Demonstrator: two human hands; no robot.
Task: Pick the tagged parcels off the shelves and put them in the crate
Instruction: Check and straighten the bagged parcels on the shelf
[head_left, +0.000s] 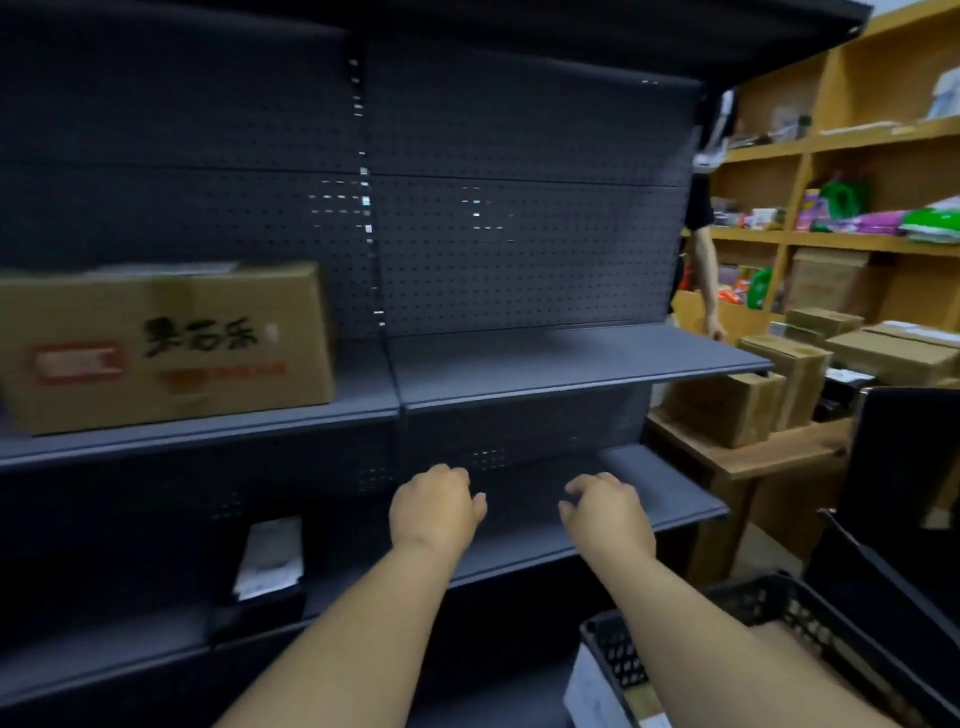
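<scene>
Neither grip is holding anything: our left hand (435, 512) and right hand (609, 514) are hovering side by side, apart, fingers loosely curled, palms down, in front of a lower shelf.

We're facing the dark metal shelving (519, 260) with its perforated back panel. The right bay's shelf boards are showing bare surface. On the left bay's upper shelf a big cardboard box (166, 345) is sitting, with black handwriting and red print on its front and a pale sheet on top; blurred, so we can't tell if that's a tag. One level down on the left, a dark parcel (260, 582) with a white label is standing on the shelf.

The black mesh crate (779, 618) is sitting at bottom right, under our right forearm, with something white and something brown inside.

Off right: wooden shelves (857, 145) with packets, stacked cartons (779, 384) on a wooden counter (753, 457), another person's arm (707, 275) hanging down.
</scene>
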